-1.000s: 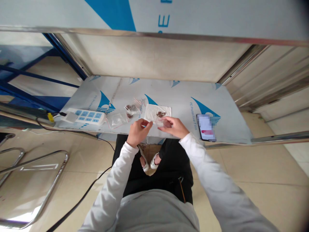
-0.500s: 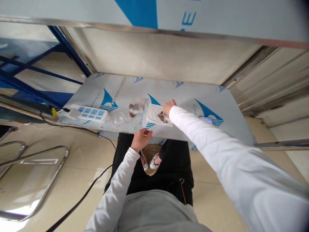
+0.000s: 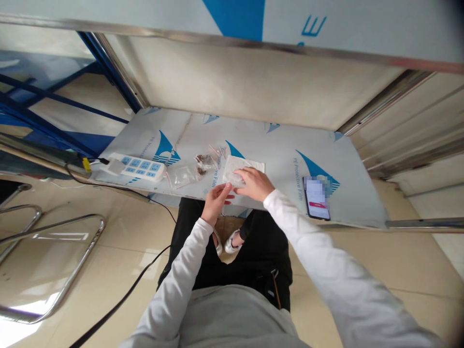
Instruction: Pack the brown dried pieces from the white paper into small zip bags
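Observation:
My right hand (image 3: 254,183) reaches over a flat white pad (image 3: 255,166) with its thumb and fingers apart. It covers the small brown pieces that lay on the pad. Just left of it, at the front edge of the shelf, my left hand (image 3: 214,203) has its thumb and fingers drawn together. Whatever those fingertips hold, if anything, is too small to make out. Left of the pad is a clear plastic bag (image 3: 208,161) with brownish small pieces. Another clear bag (image 3: 181,176), flat-looking, sits beside it.
A white power strip (image 3: 141,167) with blue sockets lies at the shelf's left end, its black cable (image 3: 126,193) hanging over the front edge. A phone (image 3: 316,198) with a lit screen rests on the right of the film-covered shelf (image 3: 348,179). Another shelf (image 3: 145,14) overhangs the back.
My right hand has come from the pad's far right side down and left over it, close to my left hand. The left hand has shifted slightly. The phone is now uncovered.

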{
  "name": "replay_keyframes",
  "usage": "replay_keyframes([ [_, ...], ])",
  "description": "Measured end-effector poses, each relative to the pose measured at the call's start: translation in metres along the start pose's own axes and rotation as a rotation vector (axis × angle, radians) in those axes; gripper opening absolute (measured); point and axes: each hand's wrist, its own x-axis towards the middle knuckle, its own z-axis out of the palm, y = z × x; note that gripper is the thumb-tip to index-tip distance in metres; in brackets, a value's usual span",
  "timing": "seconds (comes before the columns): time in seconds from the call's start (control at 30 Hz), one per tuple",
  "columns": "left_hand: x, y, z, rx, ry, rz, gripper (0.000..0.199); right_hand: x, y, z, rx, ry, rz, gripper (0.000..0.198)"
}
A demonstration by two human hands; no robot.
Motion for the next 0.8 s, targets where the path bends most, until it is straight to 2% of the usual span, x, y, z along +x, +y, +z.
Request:
replay_keyframes([
  [0.07,0.009,0.002,-0.009,-0.019,0.129,0.012,0.055,-0.01,-0.008,0.012,0.126,0.093,-0.032,0.067],
  [0.17,0.031,0.007,-0.042,0.061,0.361,0.029,0.048,-0.019,-0.006,0.021,0.266,0.236,0.01,0.092],
  [0.3,0.057,0.017,-0.092,0.197,0.692,0.052,0.043,-0.029,0.01,0.028,0.412,0.354,0.088,0.081],
  [0.4,0.067,0.02,-0.101,0.517,0.814,0.231,0.046,-0.035,0.016,0.039,0.464,0.375,0.099,0.068],
  [0.43,0.069,0.02,-0.097,0.637,0.812,0.309,0.046,-0.037,0.016,0.043,0.472,0.38,0.094,0.063],
  [0.5,0.076,0.019,-0.08,0.851,0.71,0.424,0.043,-0.039,0.012,0.05,0.481,0.386,0.083,0.055],
  [0.63,0.097,0.011,-0.041,1.262,0.344,0.396,0.041,-0.045,0.002,0.06,0.497,0.378,0.072,0.045],
  [0.7,0.107,0.006,-0.029,1.343,0.27,0.369,0.034,-0.05,-0.002,0.062,0.505,0.376,0.069,0.041],
  [0.8,0.116,-0.003,-0.027,1.355,0.244,0.374,0.026,-0.059,-0.005,0.064,0.518,0.385,0.079,0.036],
])
